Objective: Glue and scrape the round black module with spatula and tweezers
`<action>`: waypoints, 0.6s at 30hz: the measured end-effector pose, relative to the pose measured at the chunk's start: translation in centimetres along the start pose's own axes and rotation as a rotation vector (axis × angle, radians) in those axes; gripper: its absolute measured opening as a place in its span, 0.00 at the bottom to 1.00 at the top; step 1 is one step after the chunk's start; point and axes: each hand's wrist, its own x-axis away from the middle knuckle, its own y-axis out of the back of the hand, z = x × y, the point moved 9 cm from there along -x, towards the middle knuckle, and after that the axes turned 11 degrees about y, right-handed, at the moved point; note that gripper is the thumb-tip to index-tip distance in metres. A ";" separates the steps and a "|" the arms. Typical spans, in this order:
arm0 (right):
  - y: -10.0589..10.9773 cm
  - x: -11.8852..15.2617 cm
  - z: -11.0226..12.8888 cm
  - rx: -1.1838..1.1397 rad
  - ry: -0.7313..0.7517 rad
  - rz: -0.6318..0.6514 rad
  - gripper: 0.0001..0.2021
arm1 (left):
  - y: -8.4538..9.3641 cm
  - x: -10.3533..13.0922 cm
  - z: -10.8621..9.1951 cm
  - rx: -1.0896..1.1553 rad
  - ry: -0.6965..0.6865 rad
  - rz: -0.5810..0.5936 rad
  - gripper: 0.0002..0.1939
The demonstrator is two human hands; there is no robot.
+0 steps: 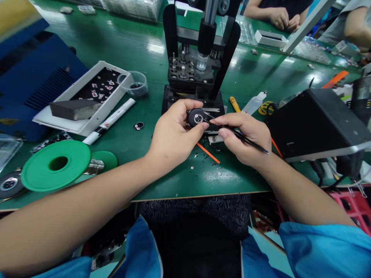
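Note:
My left hand (171, 137) is closed around a round black watch-like case (191, 116), thumb on its near edge. A ring with small metal dots and a little red-and-white mark shows on the face turned up. In my right hand (247, 135) I grip a pair of black tweezers (251, 143) between thumb and fingers. Their tips reach the case's face; whether they touch it or pinch anything is too small to tell. Both hands are in front of a black hand press (189, 73). An orange stick (208, 152) lies beneath them among dark crumbs.
Left are a white tray (111, 96) with small parts and a grey block, a clear cup (136, 85), a white marker (116, 117) and a green solder spool (58, 166). On the right are a squeeze bottle (255, 103) and a black box (315, 119). Another person's hands (285, 20) are across the bench.

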 end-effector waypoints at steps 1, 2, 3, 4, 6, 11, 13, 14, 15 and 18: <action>0.0 0.0 0.0 -0.005 0.002 0.002 0.12 | 0.1 0.0 0.0 -0.013 -0.011 -0.008 0.23; -0.1 0.0 0.0 -0.011 0.004 0.001 0.13 | 0.1 0.0 -0.1 -0.028 -0.022 -0.015 0.23; -0.1 0.0 -0.1 -0.017 0.006 0.000 0.13 | 0.1 0.1 -0.2 -0.043 -0.032 -0.021 0.23; -0.1 0.0 -0.1 -0.021 0.007 -0.001 0.13 | 0.2 0.1 -0.3 -0.060 -0.042 -0.025 0.23; -0.2 0.0 0.0 -0.024 0.009 0.003 0.12 | 0.1 0.3 -0.5 -0.106 -0.059 -0.030 0.23; -0.2 0.0 0.1 0.002 0.011 0.015 0.11 | 0.1 0.7 -1.1 -0.213 -0.084 -0.051 0.23; -0.1 0.0 0.1 0.008 0.000 0.013 0.11 | 0.2 0.8 -1.2 -0.223 -0.094 -0.060 0.24; -0.1 0.1 0.0 0.007 -0.005 0.013 0.11 | 0.2 0.8 -1.3 -0.228 -0.095 -0.062 0.24; -0.1 0.1 0.0 0.004 -0.007 0.013 0.11 | 0.2 0.7 -1.2 -0.235 -0.093 -0.062 0.24; -0.1 0.1 0.0 -0.007 -0.010 0.009 0.10 | 0.2 0.6 -1.1 -0.258 -0.084 -0.061 0.23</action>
